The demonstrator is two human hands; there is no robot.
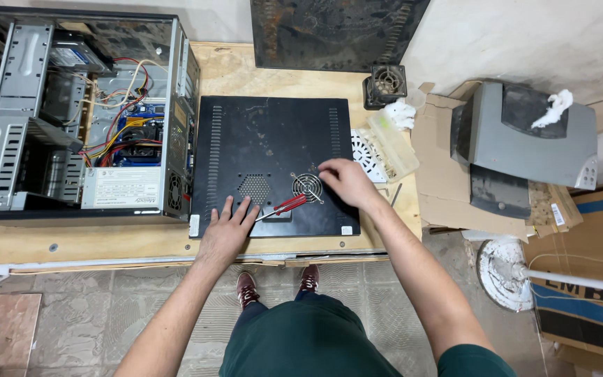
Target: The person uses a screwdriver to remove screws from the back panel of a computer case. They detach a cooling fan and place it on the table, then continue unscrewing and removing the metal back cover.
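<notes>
Screwdriver [282, 207] tip beneath left hand [228, 229]

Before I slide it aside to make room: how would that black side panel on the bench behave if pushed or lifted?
The black side panel looks like flat sheet metal, so probably stiff, perhaps flexing slightly if lifted by one edge. Lying flat on the plywood bench, it should slide, not tip. The red-handled screwdriver resting on it, by the left hand, may roll off.

screwdriver [282, 207] on panel [273, 132], case [71, 112] left

2 hands [228, 234], 1 screwdriver [284, 207], 1 panel [273, 139]
</notes>
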